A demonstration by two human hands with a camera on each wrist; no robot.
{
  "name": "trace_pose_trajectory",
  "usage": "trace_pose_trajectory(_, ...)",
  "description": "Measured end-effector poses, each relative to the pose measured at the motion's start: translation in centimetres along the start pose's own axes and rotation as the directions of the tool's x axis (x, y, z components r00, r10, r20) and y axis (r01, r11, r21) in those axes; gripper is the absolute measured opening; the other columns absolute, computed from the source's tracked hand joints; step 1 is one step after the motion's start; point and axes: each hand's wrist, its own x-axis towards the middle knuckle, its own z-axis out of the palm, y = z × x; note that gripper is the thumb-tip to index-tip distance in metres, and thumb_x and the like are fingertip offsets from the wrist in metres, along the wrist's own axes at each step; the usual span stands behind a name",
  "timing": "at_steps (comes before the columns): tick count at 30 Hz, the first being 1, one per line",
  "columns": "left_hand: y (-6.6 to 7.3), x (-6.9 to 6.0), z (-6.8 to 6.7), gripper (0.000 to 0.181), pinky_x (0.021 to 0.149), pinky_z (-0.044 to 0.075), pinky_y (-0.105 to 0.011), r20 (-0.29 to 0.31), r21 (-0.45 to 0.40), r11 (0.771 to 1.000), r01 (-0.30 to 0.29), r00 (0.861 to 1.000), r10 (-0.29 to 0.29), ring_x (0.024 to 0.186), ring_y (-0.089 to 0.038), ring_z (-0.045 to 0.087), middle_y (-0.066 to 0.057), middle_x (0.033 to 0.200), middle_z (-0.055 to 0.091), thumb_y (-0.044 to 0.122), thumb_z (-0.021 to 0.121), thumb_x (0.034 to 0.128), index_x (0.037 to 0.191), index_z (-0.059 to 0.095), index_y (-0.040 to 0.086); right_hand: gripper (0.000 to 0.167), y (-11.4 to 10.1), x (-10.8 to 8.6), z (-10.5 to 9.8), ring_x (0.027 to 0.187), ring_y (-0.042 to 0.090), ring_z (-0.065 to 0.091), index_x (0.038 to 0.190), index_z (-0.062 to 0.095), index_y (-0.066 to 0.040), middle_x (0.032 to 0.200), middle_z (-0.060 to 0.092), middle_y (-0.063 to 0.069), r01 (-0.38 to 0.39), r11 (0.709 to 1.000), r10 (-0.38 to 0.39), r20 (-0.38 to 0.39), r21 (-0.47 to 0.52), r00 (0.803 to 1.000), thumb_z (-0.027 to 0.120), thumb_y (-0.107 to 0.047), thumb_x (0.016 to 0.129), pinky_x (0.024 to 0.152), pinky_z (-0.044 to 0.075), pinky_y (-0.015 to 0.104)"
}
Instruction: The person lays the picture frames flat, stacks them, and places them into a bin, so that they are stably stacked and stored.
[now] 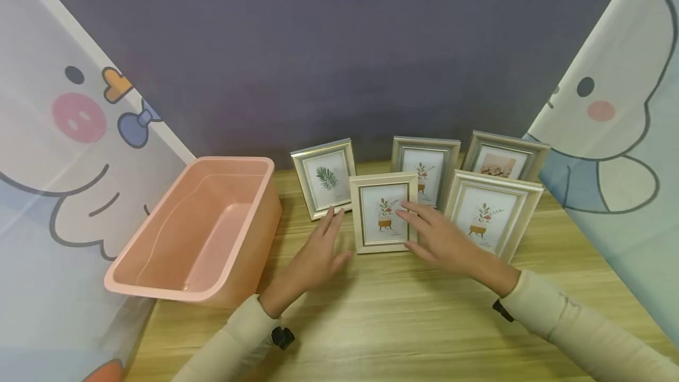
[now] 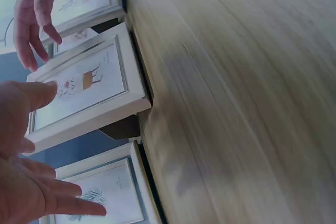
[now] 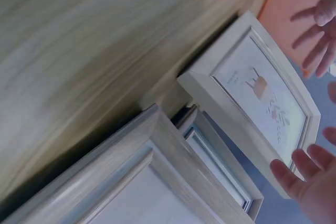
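A cream picture frame (image 1: 384, 246) with a potted-plant print stands upright at the front centre. My left hand (image 1: 313, 258) is at its left, fingers spread, near the lower edge of the leaf-print frame (image 1: 305, 184). On the other side, my right hand (image 1: 445, 240) has its fingers spread before the centre frame's right edge; whether they touch it I cannot tell. In the left wrist view, the left hand (image 2: 31, 182) is beside the centre frame (image 2: 126, 100). The right wrist view shows the right hand (image 3: 315, 182) by that same frame (image 3: 210, 90). Neither hand grips anything.
At the left stands a pink bin (image 1: 239, 252). Behind and right of the centre frame are a grey-gold frame (image 1: 398, 155), a brown-photo frame (image 1: 536, 161) and a wide cream frame (image 1: 522, 217). A dark wall (image 1: 339, 46) rises behind; cartoon panels (image 1: 620, 134) flank the wooden table (image 1: 382, 323).
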Motion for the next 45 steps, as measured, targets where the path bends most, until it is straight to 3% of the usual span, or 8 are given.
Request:
trace_pose_trajectory(6, -0.4, 1.7, 1.0, 0.084, 0.111, 0.046, -0.051, -0.142, -0.183, 0.983, -0.021, 0.990, -0.005, 0.141, -0.037, 0.048, -0.019, 0.159, 0.040, 0.019, 0.074, 0.0939, 0.162, 0.026, 0.011, 0.057, 0.7, 1.2, -0.2, 0.130, 0.044, 0.050, 0.135, 0.058, 0.005, 0.143, 0.052, 0.026, -0.127, 0.987, 0.144, -0.198, 0.094, 0.970, 0.077, -0.009, 0.083, 0.106, 0.044, 0.059)
trace_pose_trajectory(10, -0.6, 2.5, 1.7, 0.079, 0.096, 0.057, -0.051, -0.152, -0.374, 0.927, 0.027, 0.984, -0.090, 0.129, -0.041, 0.058, -0.021, 0.154, 0.046, 0.014, 0.073, 0.0944, 0.161, 0.030, 0.015, 0.053, 1.6, 1.9, -0.1, 0.131, 0.046, 0.048, 0.133, 0.057, 0.008, 0.141, 0.050, 0.030, -0.185, 0.965, 0.233, -0.279, 0.186, 0.932, 0.075, -0.002, 0.084, 0.105, 0.043, 0.060)
trace_pose_trajectory(17, -0.9, 3.4, 2.9, 0.070, 0.092, 0.058, -0.052, -0.118, -0.588, 0.804, 0.088, 0.974, -0.193, 0.126, -0.046, 0.060, -0.027, 0.148, 0.049, 0.015, 0.068, 0.0973, 0.159, 0.034, 0.019, 0.052, 2.5, 3.1, 0.1, 0.127, 0.044, 0.049, 0.140, 0.049, 0.007, 0.144, 0.045, 0.031, -0.325, 0.868, 0.423, -0.217, 0.375, 0.880, 0.067, -0.005, 0.093, 0.093, 0.054, 0.060)
trace_pose_trajectory(23, -0.9, 3.9, 4.6, 0.068, 0.097, 0.056, -0.055, -0.114, -0.670, 0.737, 0.086, 0.969, -0.217, 0.123, -0.050, 0.061, -0.028, 0.145, 0.051, 0.012, 0.067, 0.0970, 0.157, 0.036, 0.019, 0.056, 2.9, 4.0, 0.3, 0.118, 0.041, 0.058, 0.152, 0.041, -0.002, 0.142, 0.047, 0.027, -0.427, 0.771, 0.543, -0.137, 0.472, 0.829, 0.060, -0.011, 0.100, 0.090, 0.058, 0.051)
trace_pose_trajectory(27, -0.4, 3.9, 5.6, 0.068, 0.099, 0.056, -0.051, -0.117, -0.665, 0.741, 0.099, 0.965, -0.235, 0.120, -0.044, 0.063, -0.025, 0.144, 0.053, 0.009, 0.065, 0.0975, 0.157, 0.035, 0.023, 0.054, 3.1, 4.3, 0.6, 0.112, 0.042, 0.064, 0.151, 0.044, -0.006, 0.140, 0.052, 0.026, -0.466, 0.732, 0.583, -0.103, 0.497, 0.806, 0.058, -0.009, 0.099, 0.087, 0.059, 0.051)
trace_pose_trajectory(34, 0.2, 4.1, 6.3, 0.068, 0.092, 0.059, -0.045, -0.156, -0.623, 0.773, 0.121, 0.949, -0.274, 0.111, -0.038, 0.068, -0.023, 0.134, 0.060, 0.004, 0.063, 0.0966, 0.155, 0.034, 0.024, 0.044, 3.1, 4.3, 1.3, 0.101, 0.044, 0.070, 0.142, 0.054, -0.005, 0.124, 0.065, 0.027, -0.446, 0.774, 0.563, -0.165, 0.450, 0.810, 0.057, -0.003, 0.098, 0.077, 0.060, 0.051)
trace_pose_trajectory(39, 0.2, 4.2, 6.6, 0.069, 0.087, 0.060, -0.043, -0.188, -0.585, 0.800, 0.133, 0.937, -0.294, 0.105, -0.034, 0.070, -0.021, 0.125, 0.064, -0.001, 0.063, 0.0949, 0.154, 0.036, 0.024, 0.043, 3.0, 4.3, 1.4, 0.096, 0.042, 0.071, 0.142, 0.055, -0.007, 0.116, 0.068, 0.026, -0.451, 0.774, 0.567, -0.167, 0.445, 0.807, 0.057, -0.003, 0.099, 0.071, 0.059, 0.044)
trace_pose_trajectory(45, 0.1, 4.3, 6.8, 0.069, 0.087, 0.060, -0.044, -0.208, -0.562, 0.817, 0.128, 0.934, -0.290, 0.104, -0.034, 0.071, -0.021, 0.122, 0.066, -0.003, 0.064, 0.0945, 0.153, 0.037, 0.022, 0.044, 3.0, 4.4, 1.5, 0.097, 0.042, 0.071, 0.141, 0.055, -0.007, 0.117, 0.068, 0.025, -0.453, 0.774, 0.569, -0.170, 0.442, 0.805, 0.057, -0.003, 0.098, 0.073, 0.059, 0.050)
